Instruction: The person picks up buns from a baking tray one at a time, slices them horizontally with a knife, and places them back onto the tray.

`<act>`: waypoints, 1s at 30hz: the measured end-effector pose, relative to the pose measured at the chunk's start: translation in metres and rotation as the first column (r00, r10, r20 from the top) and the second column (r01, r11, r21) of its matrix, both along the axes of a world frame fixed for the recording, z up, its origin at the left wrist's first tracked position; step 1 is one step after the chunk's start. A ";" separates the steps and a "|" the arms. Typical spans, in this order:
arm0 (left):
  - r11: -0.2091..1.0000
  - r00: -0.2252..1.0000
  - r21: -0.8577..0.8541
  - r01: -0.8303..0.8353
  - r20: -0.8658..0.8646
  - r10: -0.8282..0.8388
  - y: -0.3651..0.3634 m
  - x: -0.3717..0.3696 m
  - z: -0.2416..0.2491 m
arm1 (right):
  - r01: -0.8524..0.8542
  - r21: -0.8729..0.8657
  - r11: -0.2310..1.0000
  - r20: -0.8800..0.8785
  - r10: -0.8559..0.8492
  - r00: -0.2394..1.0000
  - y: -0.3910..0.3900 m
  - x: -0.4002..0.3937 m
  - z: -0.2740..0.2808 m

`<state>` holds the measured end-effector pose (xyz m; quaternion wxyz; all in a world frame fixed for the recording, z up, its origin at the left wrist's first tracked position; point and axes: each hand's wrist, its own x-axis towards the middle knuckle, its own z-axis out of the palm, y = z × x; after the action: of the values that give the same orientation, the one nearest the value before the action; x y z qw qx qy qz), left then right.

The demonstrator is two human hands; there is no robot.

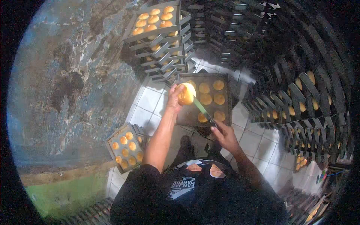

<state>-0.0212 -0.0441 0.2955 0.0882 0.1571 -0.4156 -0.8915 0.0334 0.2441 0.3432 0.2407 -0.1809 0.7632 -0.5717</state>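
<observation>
A round golden bun (186, 94) is in my left hand (174, 100), raised over the left part of a dark baking tray (184, 117). My right hand (225, 135) grips the black handle of a knife (203, 109). Its long blade slants up and left, with the tip right at the bun's lower right side. On the tray below lie several more buns (218, 99) in rows. One bun near the top is partly hidden behind the held one.
Stacked trays of buns (154, 19) stand at the far left, beside a peeling wall (75, 82). Another bun tray (127, 148) sits lower left. Tall stacks of dark trays (300, 101) line the right. White floor tiles (148, 99) show between them.
</observation>
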 end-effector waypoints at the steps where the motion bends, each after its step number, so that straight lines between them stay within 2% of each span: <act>1: 1.000 1.000 0.014 0.001 0.029 -0.001 0.004 0.004 0.000 | 0.006 -0.014 1.000 -0.003 -0.006 1.000 0.001 0.004 -0.009; 3: 0.999 0.996 0.047 -0.004 0.087 0.000 0.023 0.009 -0.004 | 0.022 -0.023 0.999 0.009 -0.022 1.000 -0.006 0.002 -0.026; 5: 0.997 0.995 0.079 -0.009 0.095 0.001 0.042 0.011 -0.026 | 0.015 0.098 0.995 0.075 -0.023 0.997 -0.030 -0.012 -0.040; 6: 0.995 0.996 0.103 -0.017 0.085 0.008 0.050 0.011 -0.035 | 0.018 0.103 0.995 0.093 -0.028 0.995 -0.041 -0.017 -0.052; 7: 0.981 0.986 0.146 -0.131 0.125 0.113 0.057 0.009 -0.042 | 0.058 0.041 0.997 0.076 -0.061 0.995 -0.053 -0.023 -0.068; 8: 0.980 0.984 0.150 -0.131 0.143 0.109 0.056 0.008 -0.047 | 0.097 -0.020 0.995 0.061 -0.095 0.994 -0.059 -0.024 -0.081; 10: 0.982 0.974 0.077 -0.171 0.161 0.157 0.043 0.000 -0.072 | 0.116 0.003 0.993 0.141 -0.116 0.983 -0.056 -0.014 -0.102; 11: 0.987 0.975 0.036 -0.157 0.163 0.150 0.036 -0.005 -0.087 | 0.080 0.111 0.991 0.043 -0.085 0.995 -0.047 -0.007 -0.110; 13: 0.982 0.950 0.043 -0.185 0.263 0.168 0.022 -0.011 -0.116 | 0.050 0.275 0.960 0.017 -0.057 0.998 -0.016 0.025 -0.155; 14: 0.976 0.919 0.032 -0.216 0.344 0.192 0.014 -0.013 -0.135 | 0.017 0.302 0.953 0.099 -0.049 0.994 0.004 0.041 -0.164; 15: 0.979 0.915 0.003 -0.204 0.357 0.190 0.005 -0.013 -0.159 | -0.020 0.327 0.945 0.186 -0.044 0.982 0.025 0.060 -0.170; 17: 0.986 0.913 0.000 -0.165 0.378 0.152 -0.008 -0.007 -0.209 | 0.002 0.494 0.869 0.270 -0.156 0.950 0.070 0.105 -0.180; 19: 0.992 0.892 -0.070 -0.104 0.435 0.124 -0.008 0.003 -0.240 | -0.088 0.612 0.786 0.244 -0.081 0.966 0.111 0.131 -0.193; 20: 0.993 0.881 -0.058 -0.104 0.458 0.120 -0.009 0.006 -0.259 | -0.104 0.620 0.778 0.265 -0.083 0.961 0.122 0.139 -0.197; 22: 0.978 0.847 -0.206 0.034 0.525 0.081 -0.019 0.014 -0.322 | -0.035 0.575 0.818 0.339 -0.199 0.920 0.130 0.137 -0.185; 23: 0.941 0.809 -0.333 0.063 0.569 0.147 -0.019 0.017 -0.343 | -0.037 0.584 0.811 0.349 -0.210 0.913 0.135 0.137 -0.192; 24: 0.945 0.803 -0.319 0.076 0.581 0.131 -0.018 0.019 -0.356 | -0.050 0.584 0.810 0.405 -0.238 0.883 0.142 0.138 -0.199; 25: 0.740 0.828 -0.648 0.182 0.507 0.240 -0.016 0.022 -0.365 | -0.059 0.584 0.810 0.459 -0.269 0.847 0.152 0.144 -0.206; 26: 0.414 0.869 -0.876 0.249 0.391 0.304 -0.014 0.022 -0.372 | -0.054 0.593 0.803 0.465 -0.286 0.838 0.158 0.150 -0.215; 27: 0.018 0.916 -0.966 0.260 0.252 0.311 -0.007 0.020 -0.375 | 0.026 0.610 0.792 0.185 -0.174 0.967 0.167 0.163 -0.230; 29: 0.061 0.946 -0.976 0.207 0.216 0.243 0.031 -0.003 -0.351 | 0.114 0.598 0.793 -0.116 -0.054 0.992 0.174 0.167 -0.239; 30: 0.108 0.968 -0.982 0.153 0.171 0.186 0.054 -0.014 -0.339 | 0.139 0.573 0.807 0.103 -0.240 0.965 0.170 0.158 -0.233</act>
<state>-0.0356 0.0098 -0.0432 0.1270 0.1741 -0.9095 -0.3555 0.1918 0.4140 0.1106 0.2890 0.0247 0.8880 -0.3568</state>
